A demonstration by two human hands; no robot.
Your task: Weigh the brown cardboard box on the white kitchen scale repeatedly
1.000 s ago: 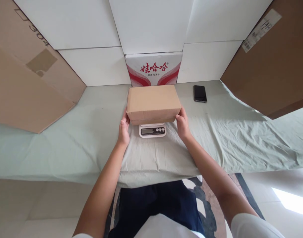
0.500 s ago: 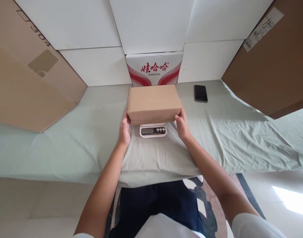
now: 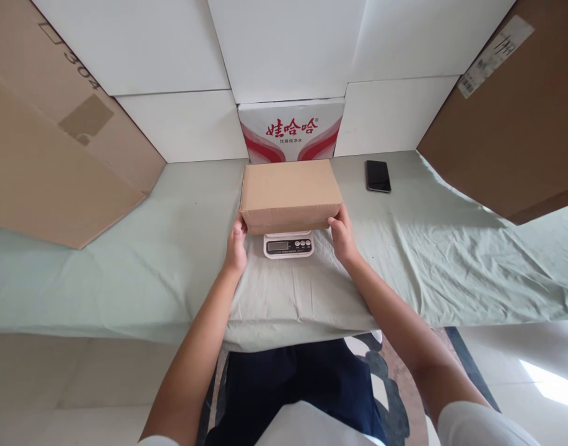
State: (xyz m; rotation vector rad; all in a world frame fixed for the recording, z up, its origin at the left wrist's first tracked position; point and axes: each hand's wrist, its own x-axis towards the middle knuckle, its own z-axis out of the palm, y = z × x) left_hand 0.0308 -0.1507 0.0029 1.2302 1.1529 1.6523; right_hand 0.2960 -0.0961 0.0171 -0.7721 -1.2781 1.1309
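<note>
Left hand [image 3: 236,246] and right hand [image 3: 342,235] grasping cardboard box [image 3: 290,193] by its near corners, atop white scale [image 3: 288,245], green-draped surface [image 3: 126,272], phone [image 3: 377,176] nearby

Cloth [image 3: 126,260] free L/R; box [image 3: 290,192] mid.

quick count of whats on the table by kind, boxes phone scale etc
small cardboard box held by left hand and right hand: 1
large cardboard boxes: 2
printed water carton: 1
scale: 1
phone: 1
total: 6
</note>
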